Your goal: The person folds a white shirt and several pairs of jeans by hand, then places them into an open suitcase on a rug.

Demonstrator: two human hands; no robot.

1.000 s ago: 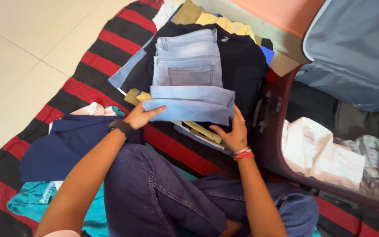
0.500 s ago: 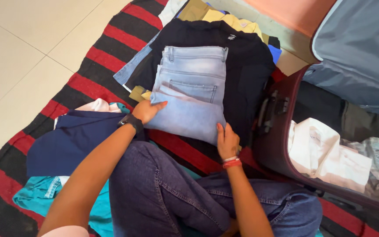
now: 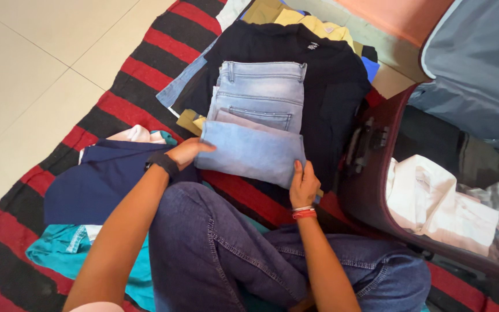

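Seated on a striped blanket (image 3: 116,86), a person's left hand (image 3: 187,152) and right hand (image 3: 304,184) grip folded light-blue jeans (image 3: 255,124) atop a dark garment (image 3: 330,86); uneven pressure could undo the fold.

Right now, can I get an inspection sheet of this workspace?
Surface: red-and-black striped blanket on pale tiled floor.
Job's things: folded light-blue jeans lying on a black garment.
Clutter: navy garment, teal cloth, yellow and olive clothes.
Hands: left hand at the fold's left edge; right hand at its lower right corner, fingers on the denim.
Cables: nothing seen.
Surroundings: open maroon suitcase holding a folded white shirt.
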